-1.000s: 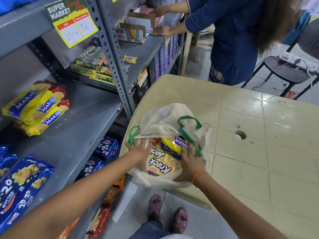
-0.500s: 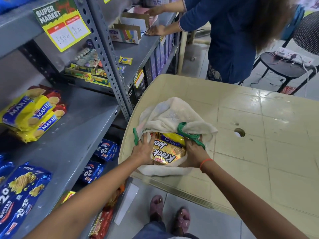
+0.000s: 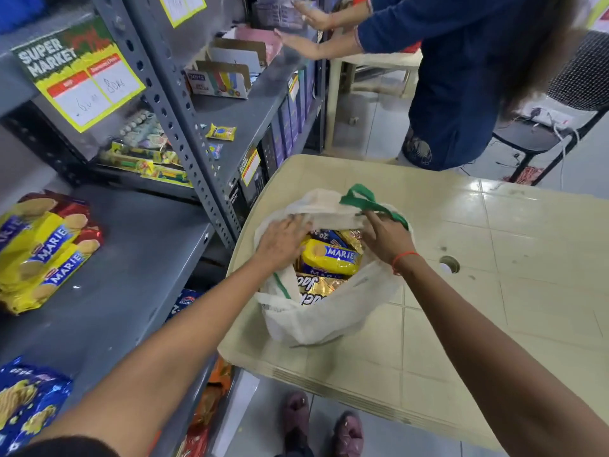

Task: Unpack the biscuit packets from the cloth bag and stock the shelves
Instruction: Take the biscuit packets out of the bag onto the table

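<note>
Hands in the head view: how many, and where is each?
4. The left hand rests on the far rim of the cloth bag, the right hand grips that rim beside the green handle; another person's two hands reach over the upper shelf. None seem hidden.

- Left hand [image 3: 283,239] lies on the far rim of the cloth bag [image 3: 329,321], fingers nearly straight over the fabric.
- Right hand [image 3: 385,240] pinches the same rim, just beside the green handle [image 3: 362,201].
- Between the two hands the bag mouth gapes. A yellow Marie packet [image 3: 333,257] is on top, a gold packet [image 3: 318,286] nearer the wrists.
- The bag sits on the beige table [image 3: 510,324].
- Left of the left hand is a grey shelf [image 3: 131,275] carrying stacked Marie packets [image 3: 43,255].
</note>
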Motion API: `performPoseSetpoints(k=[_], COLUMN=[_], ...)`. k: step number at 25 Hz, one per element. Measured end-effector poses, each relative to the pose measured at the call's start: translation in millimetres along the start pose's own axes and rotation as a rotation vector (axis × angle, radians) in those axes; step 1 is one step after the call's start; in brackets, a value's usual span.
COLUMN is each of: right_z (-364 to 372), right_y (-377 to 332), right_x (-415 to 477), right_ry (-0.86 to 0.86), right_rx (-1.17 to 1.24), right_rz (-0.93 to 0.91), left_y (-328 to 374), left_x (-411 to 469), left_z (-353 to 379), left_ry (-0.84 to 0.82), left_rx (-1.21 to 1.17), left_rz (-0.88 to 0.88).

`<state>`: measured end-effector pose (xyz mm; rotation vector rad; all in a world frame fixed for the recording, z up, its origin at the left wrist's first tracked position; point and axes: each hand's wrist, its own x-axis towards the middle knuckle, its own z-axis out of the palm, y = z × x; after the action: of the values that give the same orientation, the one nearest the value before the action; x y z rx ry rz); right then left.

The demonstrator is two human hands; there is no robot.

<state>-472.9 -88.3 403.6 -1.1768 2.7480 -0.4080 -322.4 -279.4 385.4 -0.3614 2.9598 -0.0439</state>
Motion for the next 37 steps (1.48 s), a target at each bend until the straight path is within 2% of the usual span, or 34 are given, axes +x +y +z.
performPoseSetpoints(k=[3,4,5,7,8,9,10,11,12,14,18,19,20,23,24,26,29,31,33,34,37], right_z=[-8.3,-11.5,-11.4,4.7,16.4,28.0,36.2,41.1,42.1,39.9,41.7,41.6,41.5,48.6,54.8,66.8,69.8,63.3,59.8,61.9,69.8], right_y=[11.5,11.2,4.7,-16.3,-26.5,-32.8,-33.9,-29.0,-19.8,6.7,37.3,34.7,29.8,-2.6,-14.4,-29.8,-29.5,-27.9,-26.9,-26.4,-20.0], right_x=[20.8,22.2,20.3,5.0,-3.0,-8.3,-10.7,-10.9,-9.4,-8.9,-33.8,-42.3,-49.8,-63.7,-66.8,-75.3,-85.2,-87.2,-88.7,-89.4,-100.6], right_ry=[-0.217,-0.196,-0.082,0.239,0.266,0.176,0.011,-0.147,-0.229,-0.296,-0.411,-0.362,-0.236,0.202,0.267,0.285,0.205,0.1,-0.163,-0.23,-0.284], right_rx=[0.081,0.099,0.106,0.093,0.06,-0.014,-0.092,-0.166,-0.198,-0.184,-0.21,-0.18,-0.128,-0.052,-0.075,-0.15,-0.184,-0.118,-0.065,-0.072,-0.148], right_rz=[0.253,0.298,0.283,0.086,-0.043,-0.145,-0.156,-0.083,0.004,0.093,0.044,0.028,0.01,-0.164,-0.229,-0.296,-0.26,-0.201,-0.136,-0.131,-0.169], left_y=[-42.2,-50.0,-51.4,-35.0,-23.5,-14.4,-11.7,-17.2,-28.1,-51.7,-70.1,-63.8,-52.8,-8.1,4.3,14.3,2.3,-4.0,-1.4,0.5,12.0], left_x=[22.6,29.1,34.1,37.4,36.9,35.7,35.1,36.7,39.5,41.9,34.7,33.2,32.0,22.9,14.7,-6.3,-27.3,-35.1,-42.0,-45.3,-60.8], left_z=[-17.7,-24.4,-27.6,-27.1,-20.8,-12.9,-6.9,-4.4,-6.4,-10.2,-8.5,-11.0,-14.3,-13.9,-7.4,9.2,17.5,14.1,14.2,15.3,20.5], left_ry=[-0.188,-0.205,-0.167,0.038,0.09,0.086,0.029,-0.057,-0.146,-0.254,-0.318,-0.323,-0.294,0.024,0.068,-0.016,-0.263,-0.373,-0.435,-0.453,-0.475], left_rx=[-0.08,-0.094,-0.087,-0.039,0.006,0.041,0.055,0.076,0.11,0.211,0.397,0.41,0.391,0.132,0.061,-0.043,-0.123,-0.054,-0.002,0.019,0.053], left_rz=[-0.143,-0.147,-0.128,0.032,0.16,0.266,0.295,0.245,0.169,0.104,0.042,0.034,0.041,0.164,0.197,0.149,-0.009,-0.016,-0.035,-0.044,-0.08])
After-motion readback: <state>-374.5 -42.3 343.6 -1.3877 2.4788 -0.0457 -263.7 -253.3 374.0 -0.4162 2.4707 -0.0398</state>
